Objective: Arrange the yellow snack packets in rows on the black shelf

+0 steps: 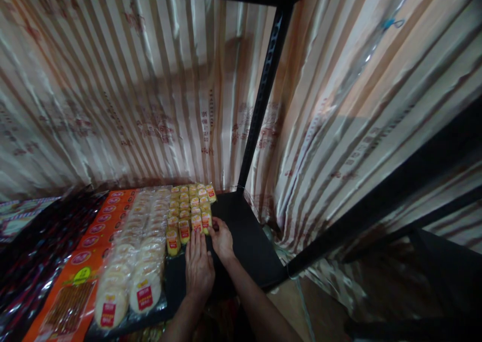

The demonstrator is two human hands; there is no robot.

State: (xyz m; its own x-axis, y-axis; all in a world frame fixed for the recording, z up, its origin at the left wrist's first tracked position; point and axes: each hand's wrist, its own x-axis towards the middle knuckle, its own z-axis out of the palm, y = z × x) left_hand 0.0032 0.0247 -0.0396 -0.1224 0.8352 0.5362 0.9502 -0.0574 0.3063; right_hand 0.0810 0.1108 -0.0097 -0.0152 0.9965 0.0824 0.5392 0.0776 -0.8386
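On a black shelf, rows of small yellow snack packs with red labels stand in tight lines. My left hand lies flat and open on the shelf, its fingertips against the front packs. My right hand sits beside it, fingers curled at the right end of the front row, touching a yellow pack. Whether it grips the pack is unclear.
Left of the yellow packs lie clear bags of round pale crackers, orange packets and dark packets. A black perforated upright stands at the shelf's back corner. Striped plastic sheeting hangs behind and to the right.
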